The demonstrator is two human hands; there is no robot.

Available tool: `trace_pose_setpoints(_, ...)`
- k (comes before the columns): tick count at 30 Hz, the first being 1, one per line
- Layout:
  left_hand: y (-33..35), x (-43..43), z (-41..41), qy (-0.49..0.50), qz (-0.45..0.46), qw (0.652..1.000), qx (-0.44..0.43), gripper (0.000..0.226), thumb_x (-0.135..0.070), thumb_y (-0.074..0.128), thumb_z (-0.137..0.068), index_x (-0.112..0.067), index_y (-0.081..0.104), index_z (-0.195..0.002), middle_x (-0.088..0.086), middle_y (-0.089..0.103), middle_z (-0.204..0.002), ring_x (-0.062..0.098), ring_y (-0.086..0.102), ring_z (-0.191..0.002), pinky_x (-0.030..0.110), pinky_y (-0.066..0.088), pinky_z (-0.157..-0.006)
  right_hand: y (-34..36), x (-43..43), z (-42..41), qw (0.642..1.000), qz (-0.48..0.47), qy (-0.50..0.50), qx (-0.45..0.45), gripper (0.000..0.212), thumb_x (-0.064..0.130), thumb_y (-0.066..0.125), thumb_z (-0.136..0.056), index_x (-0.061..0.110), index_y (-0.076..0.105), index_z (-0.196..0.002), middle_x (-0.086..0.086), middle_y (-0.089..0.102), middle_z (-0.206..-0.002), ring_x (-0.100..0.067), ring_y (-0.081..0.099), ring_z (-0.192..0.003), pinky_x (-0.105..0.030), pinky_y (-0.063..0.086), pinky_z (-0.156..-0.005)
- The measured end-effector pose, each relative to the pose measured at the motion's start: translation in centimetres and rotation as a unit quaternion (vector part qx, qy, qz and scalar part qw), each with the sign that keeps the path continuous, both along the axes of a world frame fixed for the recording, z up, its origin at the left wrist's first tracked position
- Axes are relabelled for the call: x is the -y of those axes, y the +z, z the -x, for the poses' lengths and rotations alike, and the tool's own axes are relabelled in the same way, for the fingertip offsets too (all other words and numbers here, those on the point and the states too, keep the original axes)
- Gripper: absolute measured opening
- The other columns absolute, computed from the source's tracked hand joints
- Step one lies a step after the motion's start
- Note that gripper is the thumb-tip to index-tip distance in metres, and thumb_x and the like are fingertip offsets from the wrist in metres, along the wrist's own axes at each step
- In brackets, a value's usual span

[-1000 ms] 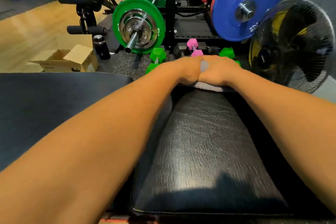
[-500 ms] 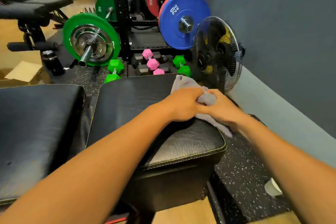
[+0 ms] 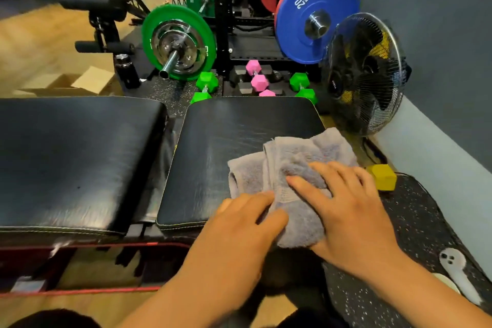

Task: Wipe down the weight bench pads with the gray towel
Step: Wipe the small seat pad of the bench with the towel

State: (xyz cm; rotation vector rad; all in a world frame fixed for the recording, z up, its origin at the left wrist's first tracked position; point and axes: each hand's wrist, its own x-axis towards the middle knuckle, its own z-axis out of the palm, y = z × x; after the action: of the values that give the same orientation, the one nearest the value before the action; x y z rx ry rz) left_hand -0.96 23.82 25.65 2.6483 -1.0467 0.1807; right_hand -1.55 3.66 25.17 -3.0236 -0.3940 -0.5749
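Both left hand (image 3: 239, 224) and right hand (image 3: 346, 210) press open-fingered on the soft, limp gray towel (image 3: 306, 149) at the bench pad's (image 3: 239, 136) near right corner, likely graspable by its folds.

Dim, even indoor light, slight motion blur, wide-angle bending at edges.

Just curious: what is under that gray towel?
The gray towel lies on the near corner of the right bench pad, overhanging its edge. Left hand and right hand press on top; the pad surface beneath is hidden.
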Motion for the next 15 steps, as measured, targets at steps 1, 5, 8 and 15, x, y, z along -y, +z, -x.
trace_pose_setpoints(1,0.0,-0.9,0.3,0.026,-0.007,1.0,0.008,0.027,-0.025,0.043,-0.075,-0.022,0.057,-0.099,-0.001,0.061,-0.113,0.022,0.06,-0.093,0.032,0.048,-0.073,0.1,-1.4,-0.4,1.0,0.019,0.021,0.0,0.074,0.058,0.067,-0.061,0.03,0.052,-0.129,-0.014,0.056,-0.126,-0.037,0.051,-0.113,-0.055,0.038,-0.093)
trace_pose_setpoints(5,0.0,-5.0,0.4,0.128,0.032,0.991,-0.012,0.023,-0.014,0.044,-0.069,-0.021,0.047,-0.091,-0.006,0.054,-0.093,0.019,0.052,-0.082,0.03,0.036,-0.067,0.0,-7.2,-2.3,0.994,0.059,0.063,-0.059,0.098,0.057,0.082,-0.047,0.027,0.047,-0.133,-0.017,0.053,-0.129,-0.04,0.05,-0.115,-0.058,0.035,-0.095)
trace_pose_setpoints(8,-0.7,-7.4,0.4,0.176,0.082,0.981,-0.025,0.036,-0.015,0.05,-0.068,-0.018,0.049,-0.104,-0.004,0.054,-0.097,0.015,0.048,-0.089,0.027,0.038,-0.075,0.8,-10.7,-4.0,0.986,0.098,0.096,-0.097,0.108,0.074,0.073,-0.05,0.025,0.038,-0.14,-0.024,0.046,-0.136,-0.044,0.042,-0.123,-0.064,0.028,-0.101)
trace_pose_setpoints(15,-0.5,-8.2,-0.4,0.22,0.185,0.948,-0.133,0.051,-0.015,0.051,-0.077,-0.029,0.039,-0.125,-0.014,0.057,-0.105,-0.007,0.053,-0.091,0.003,0.037,-0.074,2.6,-14.0,-8.8,0.946,0.144,0.199,-0.212,0.128,0.069,0.074,-0.052,0.032,0.002,-0.151,-0.014,-0.002,-0.159,-0.037,-0.007,-0.145,-0.065,-0.002,-0.112)
